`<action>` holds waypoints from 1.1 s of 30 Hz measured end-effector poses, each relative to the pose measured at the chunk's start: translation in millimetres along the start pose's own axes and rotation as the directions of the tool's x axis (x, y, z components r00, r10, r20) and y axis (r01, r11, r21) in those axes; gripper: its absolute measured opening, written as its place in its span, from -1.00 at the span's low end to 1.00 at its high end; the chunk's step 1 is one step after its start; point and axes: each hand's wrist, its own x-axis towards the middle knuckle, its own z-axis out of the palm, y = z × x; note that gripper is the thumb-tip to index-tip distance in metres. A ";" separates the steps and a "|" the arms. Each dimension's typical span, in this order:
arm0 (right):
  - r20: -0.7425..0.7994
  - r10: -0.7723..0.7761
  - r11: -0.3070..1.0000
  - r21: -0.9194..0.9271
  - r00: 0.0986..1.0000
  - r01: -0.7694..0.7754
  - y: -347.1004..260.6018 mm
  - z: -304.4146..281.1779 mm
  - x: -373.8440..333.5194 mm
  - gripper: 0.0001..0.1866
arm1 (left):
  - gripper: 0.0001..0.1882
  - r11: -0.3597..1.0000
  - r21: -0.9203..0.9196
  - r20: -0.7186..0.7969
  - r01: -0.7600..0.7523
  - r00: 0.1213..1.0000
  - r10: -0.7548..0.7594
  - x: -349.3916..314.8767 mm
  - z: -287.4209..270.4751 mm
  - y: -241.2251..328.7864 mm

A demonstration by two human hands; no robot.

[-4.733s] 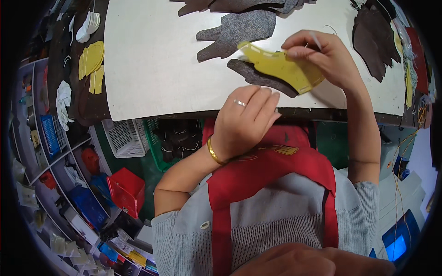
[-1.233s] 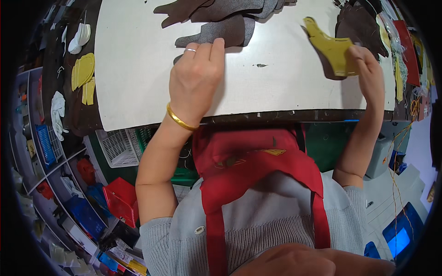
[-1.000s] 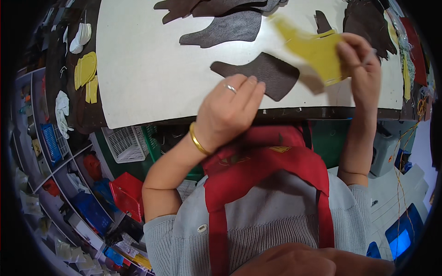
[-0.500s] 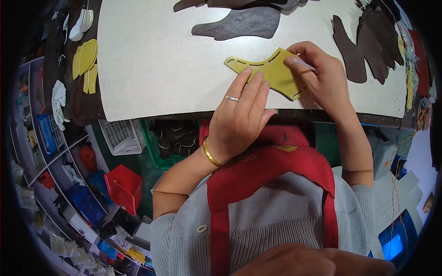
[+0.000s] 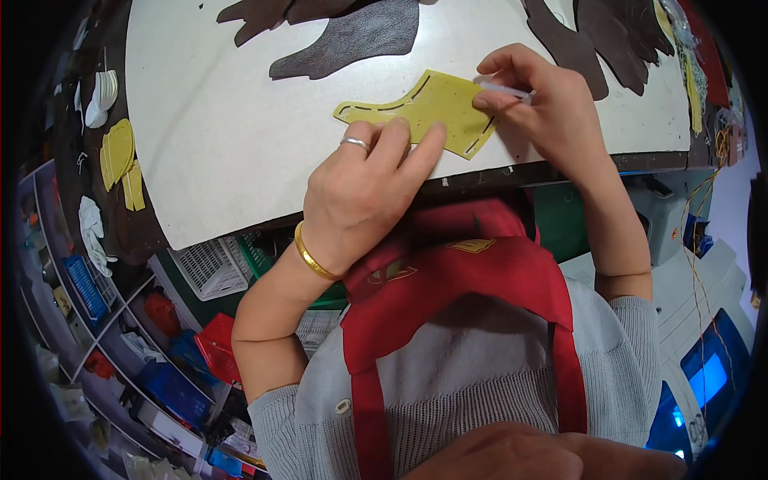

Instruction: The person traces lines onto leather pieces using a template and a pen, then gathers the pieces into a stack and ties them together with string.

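Fingers on yellow template, pale stick held

Worktop bright around left hand and right hand — light looks to be from above. Soft shadow on the board just under the right palm. Sheen on dark leather piece beyond left hand. Both hands mostly sharp. Shelves left of them dimmer, softer. Screen below right hand glares blue. Fisheye bows the worktop's near edge — all 4 corners black.
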 end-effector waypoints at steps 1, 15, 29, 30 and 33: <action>-0.083 -0.113 0.992 -0.071 0.990 0.107 0.8 2.5 -1.3 -0.66 | -0.58 0.999 0.030 0.010 -0.024 1.000 0.023 -0.2 -1.0 0.2; 0.192 -0.377 0.901 0.302 0.906 0.311 -61.6 33.1 53.4 -0.71 | -0.63 1.000 -0.023 -0.148 0.007 0.989 -0.010 -8.6 21.9 26.1; 0.169 -0.432 0.846 -0.264 0.886 0.463 -34.0 -6.6 44.4 -0.75 | -0.64 0.999 -0.026 -0.123 0.027 0.992 -0.030 -2.6 14.6 27.6; 0.140 -0.424 0.879 -0.175 0.895 0.444 -32.5 -6.7 38.6 -0.72 | -0.63 0.999 -0.019 -0.127 0.036 0.991 -0.038 -2.4 16.7 27.2; 0.054 -0.253 0.963 -0.078 0.966 0.256 -18.5 -17.0 13.8 -0.67 | -0.63 0.999 -0.010 -0.127 0.033 0.991 -0.034 -0.7 18.6 26.8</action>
